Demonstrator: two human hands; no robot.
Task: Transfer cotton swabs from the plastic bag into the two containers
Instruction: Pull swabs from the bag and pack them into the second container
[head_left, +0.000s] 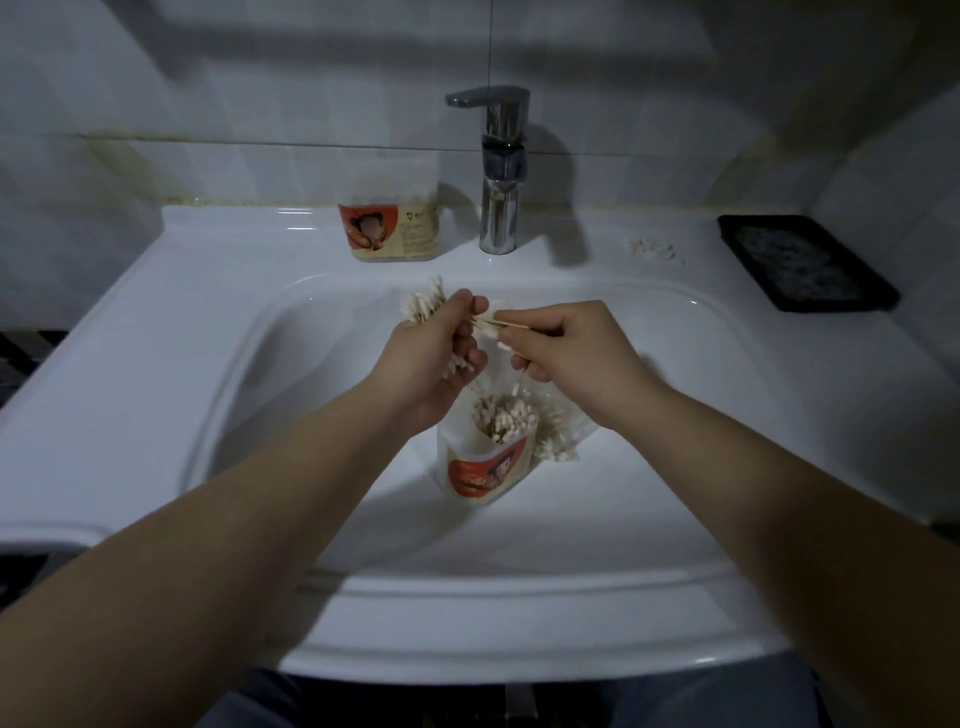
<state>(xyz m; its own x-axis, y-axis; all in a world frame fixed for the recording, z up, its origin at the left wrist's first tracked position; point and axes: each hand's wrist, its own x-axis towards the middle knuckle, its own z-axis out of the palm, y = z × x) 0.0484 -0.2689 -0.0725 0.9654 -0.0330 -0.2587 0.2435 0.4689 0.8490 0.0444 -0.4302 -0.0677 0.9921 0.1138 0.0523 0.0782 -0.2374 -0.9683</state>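
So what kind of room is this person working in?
Most likely a bathroom: a white basin with a chrome tap against tiled walls, and a black tray on its ledge. The left hand and right hand hold swabs over the basin.

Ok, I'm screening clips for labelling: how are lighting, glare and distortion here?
Head view: dim, light pooling in the sink; small glare streaks on its rim; the faucet throws a shadow rightward; wide-angle lens bows the sink's edges; cotton swabs in the left hand look slightly soft.
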